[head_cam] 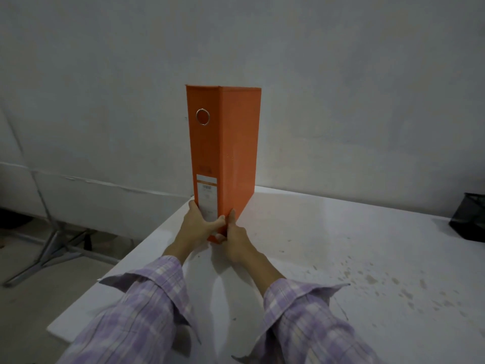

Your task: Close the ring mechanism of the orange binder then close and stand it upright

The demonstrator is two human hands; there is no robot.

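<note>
Binder: the orange binder (223, 158) stands upright on its bottom edge, covers shut, spine toward the camera, near the far left corner of the white surface (341, 258) and close to the wall.
Spine details: a metal finger ring (202, 117) sits high on the spine; a pale label (207, 193) sits low on it.
Left hand: the left hand (196, 229) wraps the lower left of the spine, fingers on the hidden left cover, thumb across the spine's bottom; it is closed on the binder.
Right hand: the right hand (235, 239) presses against the lower right edge where spine meets cover, fingers curled round the corner; it too grips the binder.
Ring mechanism: hidden inside the shut covers, so whether it is latched cannot be told; the covers lying flat and parallel suggest nothing is holding them apart.
Done: closing the covers and standing the binder up both look complete.
Left: judging from the pose, only steadying and letting go remain; the binder appears vertical, so it should stand unaided once both hands release.
Risk: a tall narrow base could tip if one hand releases unevenly.
Elsewhere: a black mesh holder (469, 222) sits at the far right edge, well apart; brown specks mark the surface on the right.
</note>
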